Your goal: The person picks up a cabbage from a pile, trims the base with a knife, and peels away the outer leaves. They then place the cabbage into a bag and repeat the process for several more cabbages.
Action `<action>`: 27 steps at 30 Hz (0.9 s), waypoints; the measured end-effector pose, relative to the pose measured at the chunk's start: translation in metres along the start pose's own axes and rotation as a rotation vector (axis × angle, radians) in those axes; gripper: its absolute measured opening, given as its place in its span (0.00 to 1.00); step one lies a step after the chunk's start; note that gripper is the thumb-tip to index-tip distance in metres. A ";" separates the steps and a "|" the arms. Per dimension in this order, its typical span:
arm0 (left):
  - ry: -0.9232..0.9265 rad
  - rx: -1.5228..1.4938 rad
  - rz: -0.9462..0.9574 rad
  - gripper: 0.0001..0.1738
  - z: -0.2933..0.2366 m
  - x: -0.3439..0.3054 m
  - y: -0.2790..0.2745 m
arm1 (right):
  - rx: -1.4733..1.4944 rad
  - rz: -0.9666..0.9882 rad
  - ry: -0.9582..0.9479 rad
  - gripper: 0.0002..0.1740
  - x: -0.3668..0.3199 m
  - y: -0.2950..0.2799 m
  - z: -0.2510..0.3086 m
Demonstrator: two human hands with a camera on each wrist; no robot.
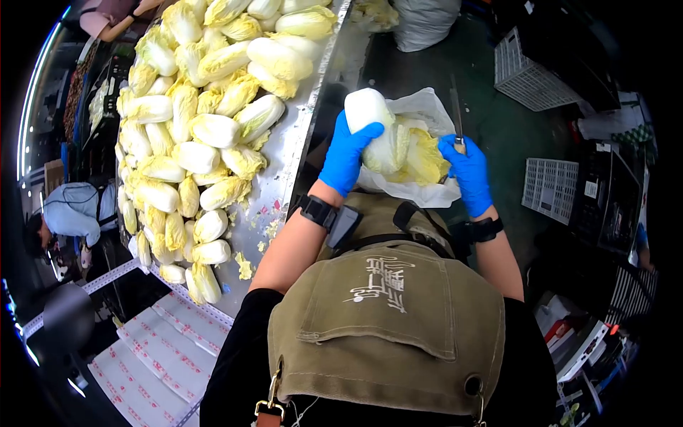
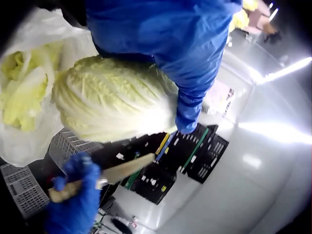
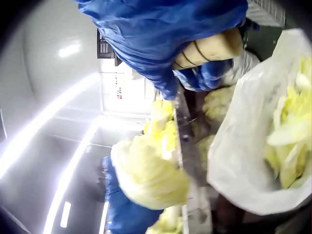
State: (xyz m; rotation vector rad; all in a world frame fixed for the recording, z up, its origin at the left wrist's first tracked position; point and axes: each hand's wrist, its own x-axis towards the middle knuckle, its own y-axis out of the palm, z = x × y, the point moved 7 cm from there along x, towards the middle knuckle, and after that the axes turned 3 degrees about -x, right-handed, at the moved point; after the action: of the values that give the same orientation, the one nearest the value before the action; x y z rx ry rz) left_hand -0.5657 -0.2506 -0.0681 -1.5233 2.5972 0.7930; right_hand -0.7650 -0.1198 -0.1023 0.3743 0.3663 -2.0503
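My gloved left hand (image 1: pixel 346 158) grips a napa cabbage (image 1: pixel 385 146) by its white base end, above a white plastic bag (image 1: pixel 441 196) holding loose yellow leaves (image 1: pixel 425 158). In the left wrist view the fingers wrap round the cabbage (image 2: pixel 114 100). My right hand (image 1: pixel 469 174) holds a knife (image 1: pixel 457 117) by its wooden handle, the blade pointing away from me, at the bag's right side. In the right wrist view the handle (image 3: pixel 214 49) lies within the curled fingers.
A metal table (image 1: pixel 274 192) on the left bears a large heap of napa cabbages (image 1: pixel 196 158). Grey crates (image 1: pixel 551 186) stand on the floor at the right. A white sack (image 1: pixel 425 23) lies ahead. Another person (image 1: pixel 75 210) is at the far left.
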 end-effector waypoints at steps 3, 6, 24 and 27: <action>-0.164 -0.288 0.067 0.36 0.011 -0.008 0.035 | 0.195 0.015 -0.260 0.29 -0.013 0.038 0.033; -0.092 -0.140 0.178 0.37 0.007 -0.010 0.049 | 0.045 0.000 -0.349 0.35 -0.012 0.045 0.045; -0.080 0.047 0.222 0.37 0.018 -0.011 0.058 | 0.096 -0.090 -0.282 0.31 -0.017 0.033 0.034; -0.072 0.080 0.234 0.35 0.028 -0.011 0.050 | 0.212 0.008 -0.140 0.29 -0.015 0.037 0.027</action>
State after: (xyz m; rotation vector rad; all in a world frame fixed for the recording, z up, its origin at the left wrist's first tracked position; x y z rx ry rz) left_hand -0.6080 -0.2097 -0.0689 -1.1633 2.7492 0.7342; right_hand -0.7283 -0.1366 -0.0751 0.3572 0.0619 -2.0995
